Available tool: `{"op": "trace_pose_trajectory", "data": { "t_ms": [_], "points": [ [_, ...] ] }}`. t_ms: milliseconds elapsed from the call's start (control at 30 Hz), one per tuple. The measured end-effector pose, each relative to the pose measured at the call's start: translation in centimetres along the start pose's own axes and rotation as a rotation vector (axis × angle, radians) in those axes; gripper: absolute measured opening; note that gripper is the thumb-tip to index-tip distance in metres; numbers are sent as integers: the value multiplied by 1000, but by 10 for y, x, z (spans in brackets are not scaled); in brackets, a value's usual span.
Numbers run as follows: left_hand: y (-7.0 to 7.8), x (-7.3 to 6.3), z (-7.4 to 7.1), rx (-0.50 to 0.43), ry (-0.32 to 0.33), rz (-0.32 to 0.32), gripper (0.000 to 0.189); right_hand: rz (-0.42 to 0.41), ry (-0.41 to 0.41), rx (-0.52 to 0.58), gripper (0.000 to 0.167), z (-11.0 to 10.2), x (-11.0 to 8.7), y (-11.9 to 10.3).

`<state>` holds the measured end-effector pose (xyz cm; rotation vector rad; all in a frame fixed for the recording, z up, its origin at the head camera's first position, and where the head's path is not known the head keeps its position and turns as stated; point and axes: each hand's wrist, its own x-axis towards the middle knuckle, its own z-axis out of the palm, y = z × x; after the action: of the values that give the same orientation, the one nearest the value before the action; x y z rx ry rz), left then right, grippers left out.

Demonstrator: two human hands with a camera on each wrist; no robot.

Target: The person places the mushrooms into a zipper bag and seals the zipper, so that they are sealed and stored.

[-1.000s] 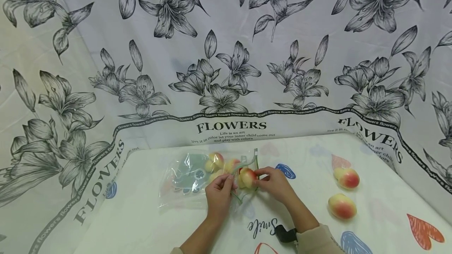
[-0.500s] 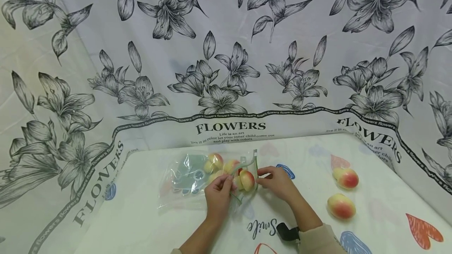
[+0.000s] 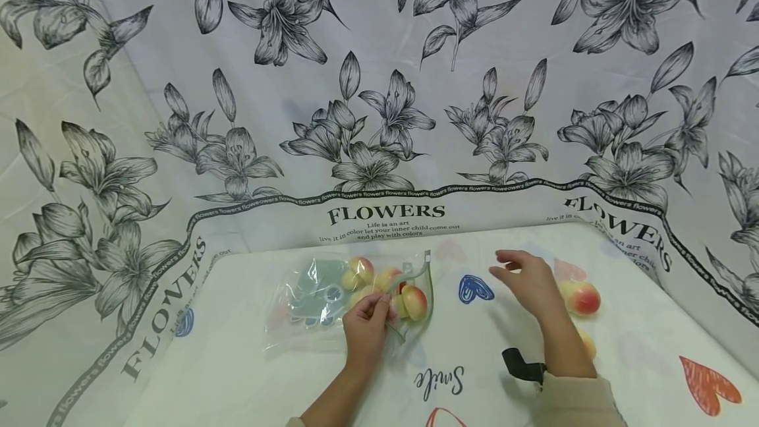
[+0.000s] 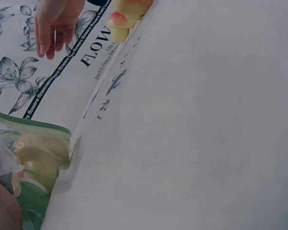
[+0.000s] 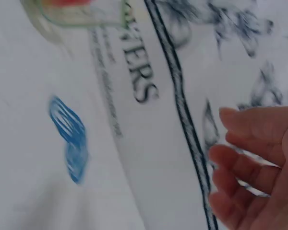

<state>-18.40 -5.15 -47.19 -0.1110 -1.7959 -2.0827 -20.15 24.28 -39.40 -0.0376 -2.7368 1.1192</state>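
Observation:
My left hand (image 3: 365, 327) pinches the near edge of a clear plastic bag (image 3: 283, 333) at its mouth. The bag lies flat, with a green zip edge and a green printed panel. Several yellow-and-red, peach-like fruits (image 3: 358, 274) are inside, one (image 3: 415, 303) right by the mouth. In the left wrist view the bag's green edge (image 4: 38, 125) arches over a pale fruit (image 4: 42, 152). My right hand (image 3: 526, 282) is raised over the cloth to the right, fingers loosely bent and holding nothing. The right wrist view shows that hand (image 5: 259, 165) with thumb and fingers apart.
Two loose yellow-red fruits lie on the right: one (image 3: 584, 298) beside the right wrist, the other (image 3: 588, 345) mostly hidden behind the forearm. A white cloth with printed hearts (image 3: 709, 385) covers the table. A flower-printed curtain (image 3: 385, 130) stands behind it.
My right hand has left the fruit at the bag's mouth and moved right and up, towards the loose fruits. That fruit stays in the bag; the left hand keeps its place.

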Motion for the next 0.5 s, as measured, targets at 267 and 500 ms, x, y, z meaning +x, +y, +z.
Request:
{"op": "trace_pose_trajectory", "data": {
  "t_ms": [267,500],
  "points": [
    [-1,-1,1,-1,1,18,15,252,74,-65,67,-61,-11,37],
    [0,0,0,-10,-3,-4,12,457,-142,-85,91,-80,-14,73]
  ]
}}
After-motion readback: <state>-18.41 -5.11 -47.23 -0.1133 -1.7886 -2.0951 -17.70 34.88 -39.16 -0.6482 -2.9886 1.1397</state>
